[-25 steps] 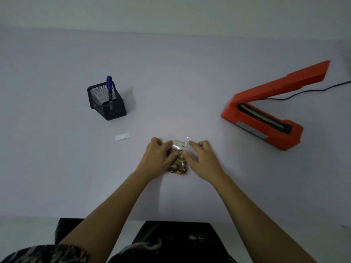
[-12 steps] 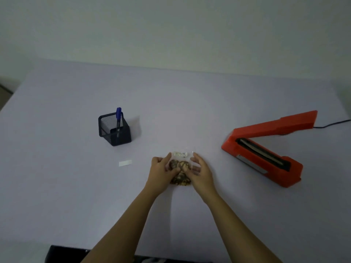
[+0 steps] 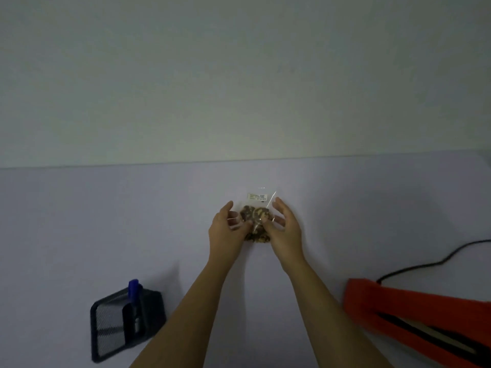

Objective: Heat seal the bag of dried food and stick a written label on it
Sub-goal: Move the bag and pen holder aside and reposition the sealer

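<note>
Near the table's (image 3: 79, 221) front edge the red sealer (image 3: 414, 314) stands open and empty on the right, the pen (image 3: 133, 289) in its mesh holder (image 3: 119, 325) on the left; sealing looks not yet done, I'd judge. Mid-table, left hand (image 3: 225, 232) and right hand (image 3: 285, 229) cup the bag (image 3: 256, 221) of dried food from both sides; a small printed sticker (image 3: 257, 196) sits near its far, top edge, and no handwritten label is visible.

Right of the bag (image 3: 256, 224), the orange heat sealer (image 3: 414, 314) runs off the right and bottom edges. The print on the bag's small white label (image 3: 257, 196) is too small to read. Fingers (image 3: 233, 217) hide the bag's sides.
</note>
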Demonstrator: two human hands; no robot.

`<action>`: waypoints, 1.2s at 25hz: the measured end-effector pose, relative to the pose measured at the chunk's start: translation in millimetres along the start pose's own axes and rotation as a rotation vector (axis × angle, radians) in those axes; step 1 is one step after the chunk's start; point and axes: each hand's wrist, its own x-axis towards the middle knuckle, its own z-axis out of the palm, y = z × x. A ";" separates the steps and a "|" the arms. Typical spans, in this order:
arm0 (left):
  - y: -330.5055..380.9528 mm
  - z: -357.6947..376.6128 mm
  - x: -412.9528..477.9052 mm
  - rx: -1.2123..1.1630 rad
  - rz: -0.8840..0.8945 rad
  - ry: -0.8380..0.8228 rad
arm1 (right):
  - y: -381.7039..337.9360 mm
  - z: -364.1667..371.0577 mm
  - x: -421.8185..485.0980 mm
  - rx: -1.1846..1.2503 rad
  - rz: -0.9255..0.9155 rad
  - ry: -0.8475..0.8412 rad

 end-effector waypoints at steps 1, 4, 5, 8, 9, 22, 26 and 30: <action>1.8 4.8 18.9 0.006 -0.013 0.023 | -2.5 5.9 19.2 0.010 0.014 0.006; 4.9 18.9 63.4 0.038 -0.004 0.052 | -6.2 19.4 66.8 -0.021 0.031 0.042; 5.1 23.4 76.3 0.041 0.000 0.060 | -6.5 23.8 80.1 -0.044 0.025 0.054; 3.8 33.2 105.3 0.049 -0.003 0.094 | -7.0 34.6 109.3 -0.140 -0.009 0.066; 2.4 35.5 110.8 0.058 0.001 0.105 | -8.3 36.8 114.6 -0.175 -0.022 0.064; 18.6 24.0 93.7 0.206 0.056 0.114 | -11.9 40.2 99.3 -0.655 -0.268 0.049; 40.5 -8.4 49.6 0.197 0.073 0.216 | -13.0 51.8 56.4 -0.770 -0.461 -0.045; 50.7 -67.4 -13.7 0.232 0.134 0.383 | -6.4 70.3 0.6 -0.889 -0.469 -0.266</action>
